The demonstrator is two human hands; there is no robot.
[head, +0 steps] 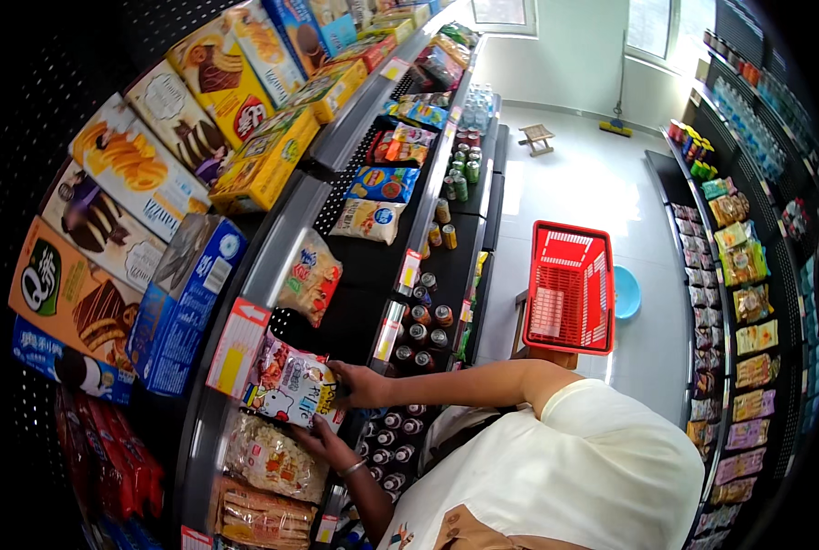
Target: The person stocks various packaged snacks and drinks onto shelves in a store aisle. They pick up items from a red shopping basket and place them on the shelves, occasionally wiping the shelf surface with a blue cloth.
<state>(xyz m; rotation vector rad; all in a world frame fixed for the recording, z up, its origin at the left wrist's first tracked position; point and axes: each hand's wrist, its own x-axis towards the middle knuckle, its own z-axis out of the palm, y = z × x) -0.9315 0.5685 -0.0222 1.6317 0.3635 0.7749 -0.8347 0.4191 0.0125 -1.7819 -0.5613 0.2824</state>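
Observation:
A snack bag (296,385) printed with a white cartoon cat lies tilted at the front of a dark shelf. My right hand (358,385) grips its right end, the thumb along the upper edge. At the bag's lower edge is my left hand (328,445), a bracelet on its wrist, with fingers holding the lower corner. Directly below the bag sits a clear pack of pale puffed snacks (272,457). Another pack, of long wrapped snacks (265,515), lies under that. Above the held bag rests a clear snack bag (311,278).
Cookie boxes (169,172) fill the shelf at upper left, beside a price tag (239,347). Drink cans (419,333) and bottles stand on lower shelves. A red shopping basket (605,289) rests on a wooden stool, near a blue basin (627,292). Opposite runs another stocked shelf (718,330).

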